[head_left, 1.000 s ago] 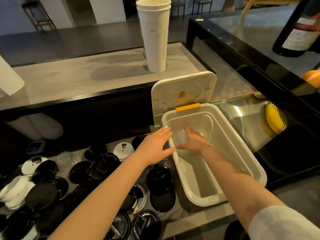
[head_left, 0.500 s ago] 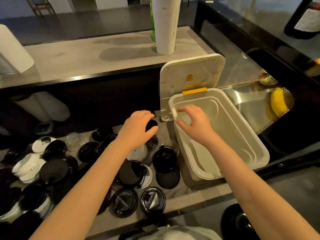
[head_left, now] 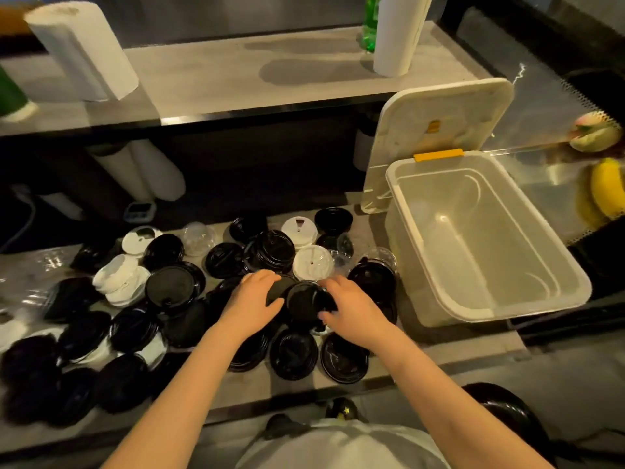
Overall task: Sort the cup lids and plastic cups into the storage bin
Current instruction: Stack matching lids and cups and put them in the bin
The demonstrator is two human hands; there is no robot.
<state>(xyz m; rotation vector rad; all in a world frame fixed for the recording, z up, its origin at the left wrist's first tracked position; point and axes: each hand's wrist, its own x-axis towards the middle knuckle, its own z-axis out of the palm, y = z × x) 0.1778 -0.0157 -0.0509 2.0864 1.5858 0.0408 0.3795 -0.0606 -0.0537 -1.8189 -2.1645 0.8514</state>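
Curling fingers (head_left: pixel 333 286) around black lid (head_left: pixel 304 301)

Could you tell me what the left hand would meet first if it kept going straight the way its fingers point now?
Probably the black lid between both hands; the left hand points rightward at it and may already touch it.

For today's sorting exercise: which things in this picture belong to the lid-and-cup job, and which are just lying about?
Job:
black lids
white lids
clear plastic cup
storage bin
left hand
right hand

Lying about:
paper towel roll
green bottle
banana
tall white cup stack
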